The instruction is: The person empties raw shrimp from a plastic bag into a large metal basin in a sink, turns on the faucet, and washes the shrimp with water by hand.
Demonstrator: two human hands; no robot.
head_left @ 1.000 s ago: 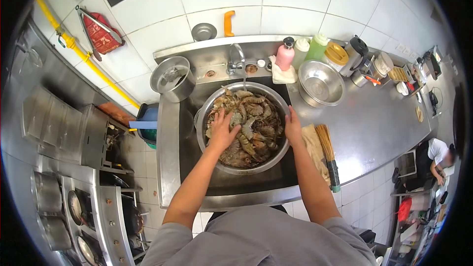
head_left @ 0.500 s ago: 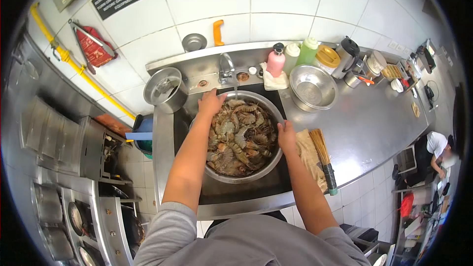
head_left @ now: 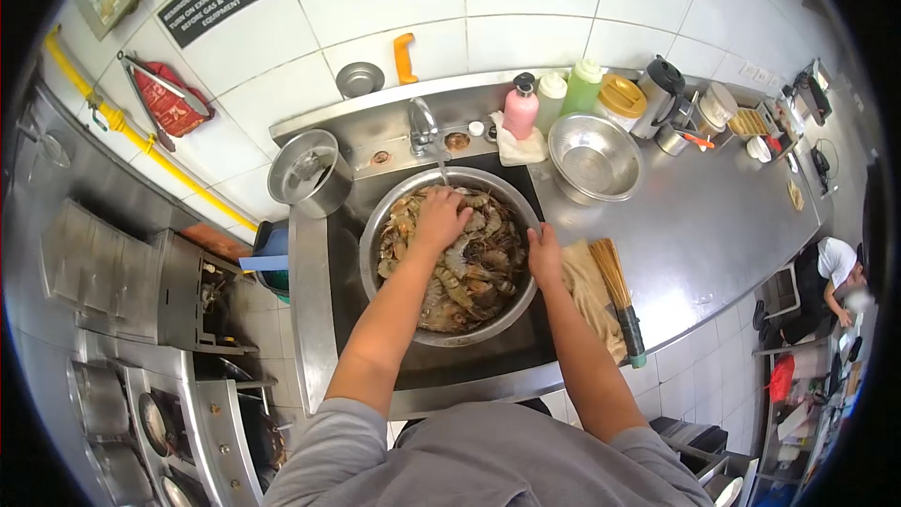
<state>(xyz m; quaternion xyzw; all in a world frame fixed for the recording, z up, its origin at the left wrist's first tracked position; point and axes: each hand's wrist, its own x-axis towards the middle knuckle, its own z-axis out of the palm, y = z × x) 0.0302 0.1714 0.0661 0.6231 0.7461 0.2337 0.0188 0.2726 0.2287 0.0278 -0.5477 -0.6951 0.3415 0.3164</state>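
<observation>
A large metal basin (head_left: 372,274) heaped with raw shrimp (head_left: 466,268) stands in the sink (head_left: 441,376). My left hand (head_left: 443,216) lies on the shrimp near the basin's far side, fingers apart and curving down, their tips partly out of sight. On the right, my right hand (head_left: 544,255) grips the basin's rim, thumb up, with the other fingers mostly hidden. Just beyond my left hand, water runs from the faucet (head_left: 424,127) into the basin.
Left of the sink's back corner is a metal pot (head_left: 310,174). To the right stand a metal bowl (head_left: 596,158), a pink bottle (head_left: 520,108), a cloth (head_left: 593,296) and a stick brush (head_left: 618,291). A person (head_left: 831,277) works far right.
My left hand has moved from the basin's far left rim onto the shrimp. My right hand still holds the rim. The camera view has shifted slightly.
</observation>
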